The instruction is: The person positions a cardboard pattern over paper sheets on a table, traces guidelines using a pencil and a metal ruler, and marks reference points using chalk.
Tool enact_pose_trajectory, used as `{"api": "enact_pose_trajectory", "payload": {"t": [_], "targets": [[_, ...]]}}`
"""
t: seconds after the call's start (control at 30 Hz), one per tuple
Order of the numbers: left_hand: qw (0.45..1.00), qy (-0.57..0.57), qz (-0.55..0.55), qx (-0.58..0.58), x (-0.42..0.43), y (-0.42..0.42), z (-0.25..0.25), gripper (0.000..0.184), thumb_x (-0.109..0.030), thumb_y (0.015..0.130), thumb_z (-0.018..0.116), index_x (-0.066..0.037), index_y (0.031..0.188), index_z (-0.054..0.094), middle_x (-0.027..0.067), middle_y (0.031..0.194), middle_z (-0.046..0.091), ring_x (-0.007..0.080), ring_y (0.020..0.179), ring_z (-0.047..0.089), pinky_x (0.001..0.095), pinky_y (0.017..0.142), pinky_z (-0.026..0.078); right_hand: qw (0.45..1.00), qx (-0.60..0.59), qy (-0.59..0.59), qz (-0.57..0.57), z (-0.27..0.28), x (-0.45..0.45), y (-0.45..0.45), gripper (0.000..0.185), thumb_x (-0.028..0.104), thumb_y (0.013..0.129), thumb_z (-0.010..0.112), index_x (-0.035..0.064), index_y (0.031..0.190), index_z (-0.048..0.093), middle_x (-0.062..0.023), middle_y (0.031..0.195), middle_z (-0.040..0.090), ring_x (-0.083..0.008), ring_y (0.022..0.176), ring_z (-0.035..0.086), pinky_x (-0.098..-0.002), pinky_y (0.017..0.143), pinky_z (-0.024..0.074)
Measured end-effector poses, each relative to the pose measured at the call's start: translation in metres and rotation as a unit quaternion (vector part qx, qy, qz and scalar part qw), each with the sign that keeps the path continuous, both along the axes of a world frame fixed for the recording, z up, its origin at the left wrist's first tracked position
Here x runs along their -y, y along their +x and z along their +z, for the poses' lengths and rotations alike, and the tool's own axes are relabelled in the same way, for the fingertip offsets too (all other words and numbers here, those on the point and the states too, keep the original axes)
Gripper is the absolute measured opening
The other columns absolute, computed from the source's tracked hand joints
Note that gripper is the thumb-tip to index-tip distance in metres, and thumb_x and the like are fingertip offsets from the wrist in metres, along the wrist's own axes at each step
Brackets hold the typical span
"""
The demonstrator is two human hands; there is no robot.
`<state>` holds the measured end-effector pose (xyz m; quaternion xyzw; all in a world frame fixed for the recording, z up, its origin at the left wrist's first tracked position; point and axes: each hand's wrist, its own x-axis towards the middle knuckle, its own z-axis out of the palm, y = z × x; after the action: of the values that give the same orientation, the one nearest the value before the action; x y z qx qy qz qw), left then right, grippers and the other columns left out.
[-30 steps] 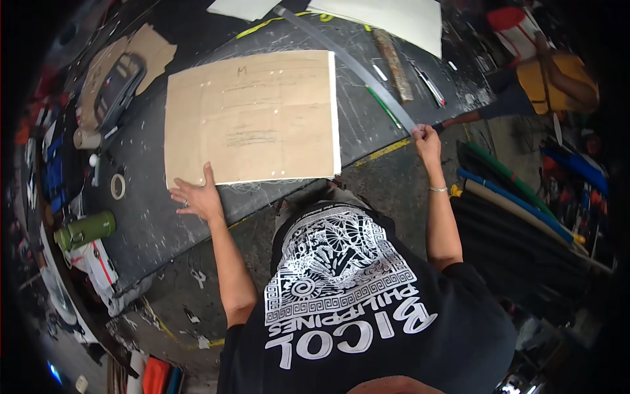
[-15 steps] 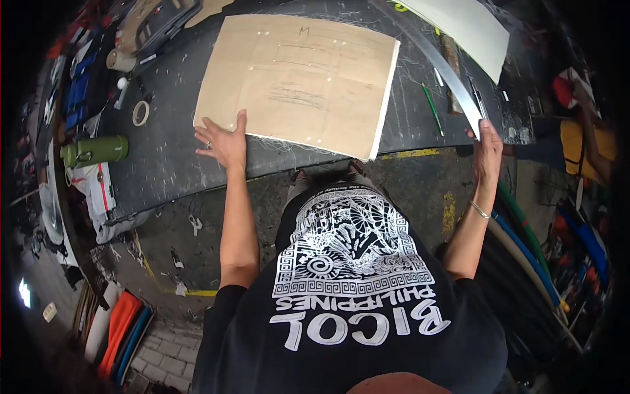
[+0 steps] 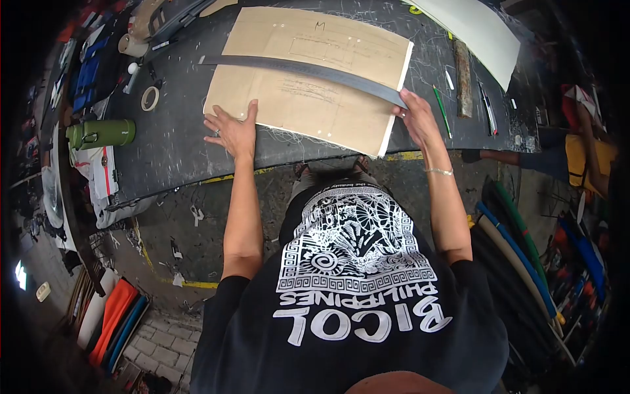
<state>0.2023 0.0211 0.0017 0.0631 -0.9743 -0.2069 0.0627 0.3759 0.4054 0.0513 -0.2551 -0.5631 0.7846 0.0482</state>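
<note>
A brown paper pattern [image 3: 262, 92] marked "M" lies over white material on the dark table. My left hand [image 3: 234, 131] rests with fingers spread at the pattern's lower left corner and holds nothing. In my right hand [image 3: 415, 117], near the pattern's right edge, is one end of a long metal ruler [image 3: 305, 68]. The ruler stretches leftward across the pattern, and its far end reaches past the left edge. Whether it touches the paper I cannot tell.
On the dark table [image 3: 177, 141] are a tape roll [image 3: 149, 99], a green bottle [image 3: 100, 133], a green pencil [image 3: 441, 111], a worn bar [image 3: 463, 82] and a white sheet [image 3: 482, 33]. Another person's leg [image 3: 518, 159] shows at right, beside fabric rolls [image 3: 518, 253].
My right hand has come left to the pattern's edge, swinging the ruler from the right side of the table to across the pattern. My left hand stays spread at the pattern's corner.
</note>
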Motion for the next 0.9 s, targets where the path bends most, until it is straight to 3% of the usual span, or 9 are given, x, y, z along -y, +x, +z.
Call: {"api": "enact_pose_trajectory", "payload": {"t": [0.2,0.33,0.43,0.53,0.63,0.7,0.9], "targets": [[1.0,-0.003,0.002,0.005,-0.001,0.0,0.001,0.127,-0.08,0.078,0.067,0.009,0.158,0.025,0.0401,0.162,0.02,0.0494,0.156,0.01,0.0715,0.12,-0.001,0.994,0.018,0.093,0.058,0.001,-0.007,-0.037,0.046,0.04,0.104,0.063,-0.0035,0.118,0.07,-0.0022,0.1,0.069,-0.0114,0.083,0.057,-0.0285,0.083,0.0494],[1.0,-0.006,0.006,0.001,0.0,-0.001,-0.002,0.126,-0.08,0.078,0.067,0.008,0.158,0.026,0.0389,0.163,0.02,0.0486,0.157,0.011,0.072,0.12,-0.001,0.956,0.099,0.273,0.044,-0.011,-0.034,-0.051,0.052,0.048,0.097,0.069,-0.0017,0.108,0.076,-0.0057,0.08,0.066,-0.0134,0.074,0.054,-0.0285,0.075,0.0458],[1.0,-0.006,0.008,-0.001,0.0,0.0,-0.002,0.126,-0.08,0.078,0.067,0.008,0.158,0.026,0.0388,0.163,0.02,0.0485,0.157,0.011,0.072,0.12,0.0,0.896,0.091,0.435,0.028,-0.018,-0.043,-0.049,0.049,0.044,0.097,0.07,-0.004,0.108,0.075,-0.0093,0.08,0.068,-0.0147,0.075,0.061,-0.0298,0.071,0.0488],[1.0,-0.018,0.01,-0.009,0.002,-0.002,-0.007,0.127,-0.082,0.078,0.065,0.009,0.158,0.026,0.04,0.162,0.02,0.0496,0.156,0.011,0.0726,0.12,0.0,0.879,0.035,0.472,-0.053,-0.027,-0.045,-0.04,0.046,0.038,0.096,0.072,-0.0057,0.11,0.073,-0.0123,0.084,0.071,-0.0153,0.078,0.067,-0.0312,0.068,0.0521],[1.0,-0.019,0.006,-0.011,0.001,-0.002,-0.01,0.126,-0.082,0.078,0.065,0.008,0.157,0.028,0.0414,0.161,0.021,0.0507,0.156,0.012,0.0736,0.119,0.001,0.91,0.03,0.414,-0.018,-0.017,-0.04,-0.013,0.038,0.031,0.095,0.073,-0.0049,0.106,0.074,-0.0117,0.093,0.074,-0.0149,0.073,0.069,-0.0316,0.065,0.0544],[1.0,-0.021,0.007,-0.015,0.001,-0.002,-0.009,0.125,-0.082,0.077,0.066,0.007,0.157,0.029,0.0417,0.16,0.022,0.051,0.156,0.012,0.0738,0.119,0.001,0.943,0.026,0.325,-0.069,-0.039,-0.028,0.003,0.029,0.023,0.093,0.073,-0.0016,0.108,0.073,-0.0055,0.085,0.074,-0.0127,0.066,0.067,-0.0268,0.064,0.0524],[1.0,-0.013,0.003,-0.017,0.001,-0.004,-0.008,0.125,-0.082,0.077,0.066,0.006,0.158,0.029,0.0419,0.161,0.02,0.0512,0.156,0.012,0.0738,0.119,0.0,0.952,0.106,0.285,-0.043,-0.042,0.025,0.042,0.041,0.021,0.086,0.079,-0.0012,0.12,0.07,-0.0041,0.081,0.072,-0.0111,0.068,0.066,-0.0281,0.067,0.0527]]}}
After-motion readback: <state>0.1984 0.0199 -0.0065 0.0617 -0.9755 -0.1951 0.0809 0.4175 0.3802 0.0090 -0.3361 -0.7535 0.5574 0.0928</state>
